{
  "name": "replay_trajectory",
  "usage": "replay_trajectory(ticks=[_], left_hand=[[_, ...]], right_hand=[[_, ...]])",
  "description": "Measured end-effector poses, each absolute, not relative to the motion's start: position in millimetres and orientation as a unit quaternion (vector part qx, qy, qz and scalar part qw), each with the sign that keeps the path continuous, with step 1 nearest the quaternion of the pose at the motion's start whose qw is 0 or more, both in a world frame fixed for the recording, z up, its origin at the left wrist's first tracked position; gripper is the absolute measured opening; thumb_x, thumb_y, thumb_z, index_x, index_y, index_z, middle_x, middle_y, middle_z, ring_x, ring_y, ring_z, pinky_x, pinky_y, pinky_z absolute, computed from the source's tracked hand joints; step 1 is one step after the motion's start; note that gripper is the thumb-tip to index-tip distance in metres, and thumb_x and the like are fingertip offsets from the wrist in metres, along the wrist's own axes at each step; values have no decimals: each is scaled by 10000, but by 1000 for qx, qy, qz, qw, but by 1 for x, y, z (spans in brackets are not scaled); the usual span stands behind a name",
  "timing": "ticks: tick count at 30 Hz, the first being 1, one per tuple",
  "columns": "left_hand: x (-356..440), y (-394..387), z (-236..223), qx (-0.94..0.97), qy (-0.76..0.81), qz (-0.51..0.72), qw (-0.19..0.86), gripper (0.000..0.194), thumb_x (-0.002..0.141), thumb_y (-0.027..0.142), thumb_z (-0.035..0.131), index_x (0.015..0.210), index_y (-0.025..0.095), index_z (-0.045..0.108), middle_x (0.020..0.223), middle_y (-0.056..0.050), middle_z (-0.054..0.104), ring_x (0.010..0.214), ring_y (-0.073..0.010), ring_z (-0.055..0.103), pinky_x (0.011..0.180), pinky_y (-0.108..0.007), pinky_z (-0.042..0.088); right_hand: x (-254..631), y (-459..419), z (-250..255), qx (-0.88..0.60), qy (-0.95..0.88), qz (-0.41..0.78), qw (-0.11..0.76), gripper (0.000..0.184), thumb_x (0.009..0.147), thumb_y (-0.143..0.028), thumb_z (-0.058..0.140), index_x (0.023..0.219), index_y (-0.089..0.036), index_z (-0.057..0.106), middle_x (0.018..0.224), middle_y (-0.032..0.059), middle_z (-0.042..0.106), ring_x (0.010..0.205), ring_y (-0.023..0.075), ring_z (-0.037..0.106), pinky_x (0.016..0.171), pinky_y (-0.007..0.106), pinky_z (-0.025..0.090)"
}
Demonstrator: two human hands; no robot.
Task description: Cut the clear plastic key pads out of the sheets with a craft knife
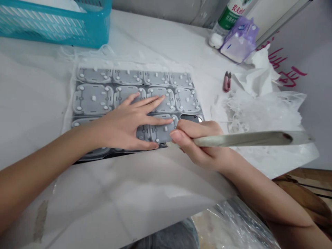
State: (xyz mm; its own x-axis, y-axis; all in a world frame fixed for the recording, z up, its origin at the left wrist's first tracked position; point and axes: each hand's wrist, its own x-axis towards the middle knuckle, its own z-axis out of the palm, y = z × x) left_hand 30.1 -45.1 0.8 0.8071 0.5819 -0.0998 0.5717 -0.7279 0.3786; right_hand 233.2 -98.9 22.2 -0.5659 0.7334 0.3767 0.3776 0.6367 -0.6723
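Observation:
A sheet of translucent grey moulded pads (93,99), each dotted with small white pegs, lies on the white table. My left hand (124,121) rests flat across its middle with the fingers spread. At the sheet's near right part, my right hand (204,141) is closed round a slim, pale-handled tool (249,139). The handle points to the right and has a dark oval mark or hole near its end. I cannot make out the tool's working tip beside my left thumb. A dark, shiny opening (190,118) shows in the sheet just beyond my right knuckles.
A teal plastic basket (100,31) stands at the back left. Toward the right are a water bottle (228,15), a purple packet (240,39), a small dark red clip-like item (227,82), crumpled tissue (259,74) and a heap of translucent scraps (269,110). The table's front edge is close.

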Motion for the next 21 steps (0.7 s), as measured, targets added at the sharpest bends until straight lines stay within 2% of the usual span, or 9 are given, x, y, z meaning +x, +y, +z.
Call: replay_trajectory(ticks=[4, 8, 10, 14, 18, 21], left_hand=[[30, -45, 1, 932, 305, 12, 197, 553, 813, 590, 519, 1320, 373, 489, 1577, -19, 69, 1419, -319, 172, 1096, -611, 71], [30, -46, 3, 928, 313, 10, 201, 512, 844, 536, 505, 1331, 381, 466, 1576, 16, 70, 1426, -267, 165, 1112, -568, 63], [31, -47, 5, 927, 316, 8, 202, 505, 850, 510, 507, 1335, 378, 461, 1576, 31, 68, 1427, -261, 162, 1118, -549, 52], [32, -47, 8, 929, 313, 0, 196, 528, 838, 503, 529, 1344, 369, 457, 1577, -4, 74, 1424, -283, 168, 1110, -568, 64], [32, -47, 8, 927, 316, 6, 204, 511, 845, 497, 529, 1331, 344, 484, 1573, -48, 95, 1425, -284, 167, 1107, -585, 63], [32, -46, 5, 928, 313, 9, 203, 529, 828, 515, 544, 1325, 341, 495, 1572, -61, 98, 1425, -296, 163, 1105, -593, 67]], right_hand=[[231, -102, 20, -331, -854, 227, 331, 328, 946, -207, 433, 647, -208, 299, 531, -66, 302, 424, 66, 233, 413, 205, 248], [227, -102, 22, -323, -860, 213, 333, 338, 947, -200, 419, 649, -213, 258, 522, -63, 284, 416, 75, 196, 406, 233, 197], [226, -102, 25, -332, -863, 222, 309, 339, 953, -211, 404, 653, -216, 248, 518, -62, 260, 412, 78, 196, 405, 236, 187], [226, -102, 31, -327, -874, 248, 261, 330, 959, -222, 407, 668, -213, 251, 532, -64, 245, 415, 67, 206, 417, 233, 187], [227, -102, 35, -316, -873, 262, 262, 293, 957, -193, 408, 685, -206, 299, 574, -59, 301, 441, 60, 218, 449, 229, 213], [228, -100, 38, -317, -876, 277, 234, 263, 954, -199, 411, 696, -199, 363, 593, -46, 361, 479, 67, 295, 469, 232, 243]])
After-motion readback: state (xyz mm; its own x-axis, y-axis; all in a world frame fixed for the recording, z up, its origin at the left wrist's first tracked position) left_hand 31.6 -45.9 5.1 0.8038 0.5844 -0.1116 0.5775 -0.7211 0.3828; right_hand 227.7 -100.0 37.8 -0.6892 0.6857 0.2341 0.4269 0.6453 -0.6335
